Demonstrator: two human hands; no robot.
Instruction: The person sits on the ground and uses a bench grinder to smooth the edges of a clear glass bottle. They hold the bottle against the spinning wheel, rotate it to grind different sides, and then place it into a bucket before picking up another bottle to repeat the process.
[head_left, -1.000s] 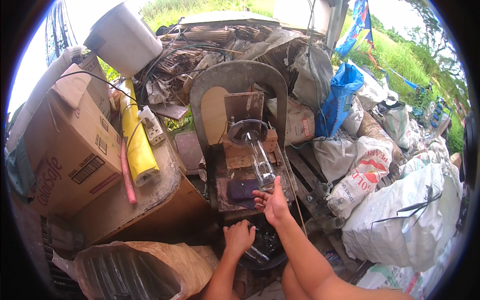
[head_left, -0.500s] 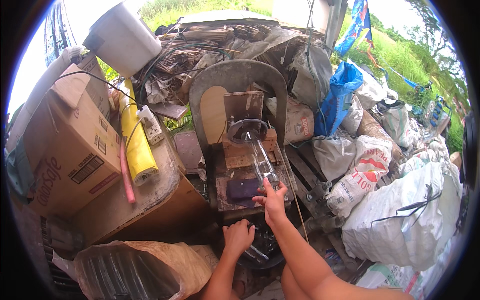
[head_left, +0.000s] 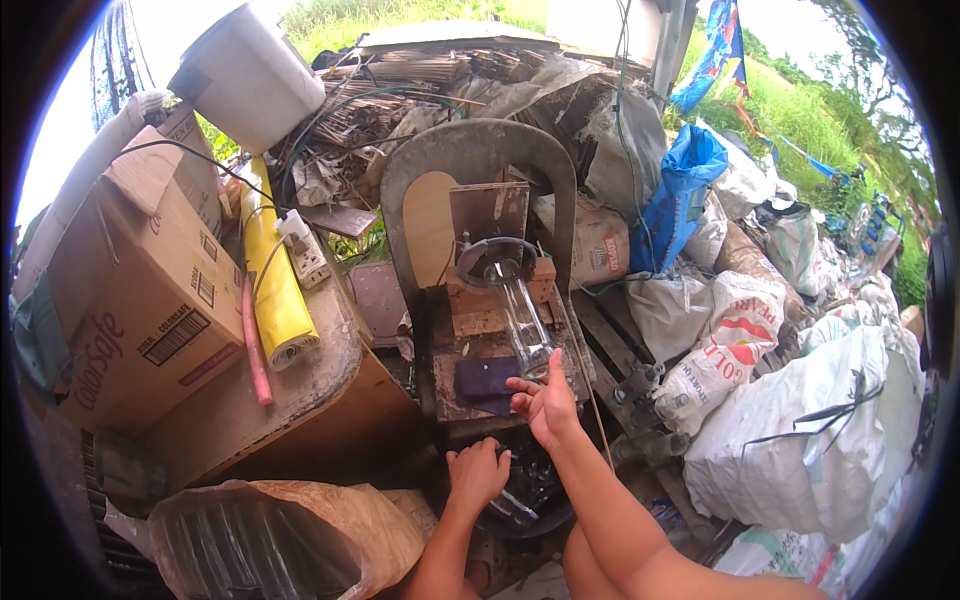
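A clear glass bottle or jar (head_left: 522, 322) lies slanted on the work stand, its far end at a dark round ring (head_left: 496, 262). At its near end is my right hand (head_left: 550, 404), palm turned up and fingers apart, with the index finger by the glass. My left hand (head_left: 479, 470) rests loosely at the front edge of the stand, fingers bent but apart, holding nothing that I can see. Beneath the hands sits a black basin (head_left: 545, 522) with pieces of clear glass (head_left: 517, 507) in it. A dark purple pad (head_left: 483, 384) lies beside the bottle.
Left stands a bench (head_left: 330, 395) with a cardboard box (head_left: 150, 290), a yellow roll (head_left: 275, 290) and a white power strip (head_left: 302, 250). An open brown sack (head_left: 375, 520) of glass is at lower left. White sacks (head_left: 800, 440) and a blue bag (head_left: 680, 200) crowd the right.
My right hand has loosened from the bottle's near end and drawn slightly back to the right, its fingers spreading. The bottle's near end shifted slightly. My left hand stayed put.
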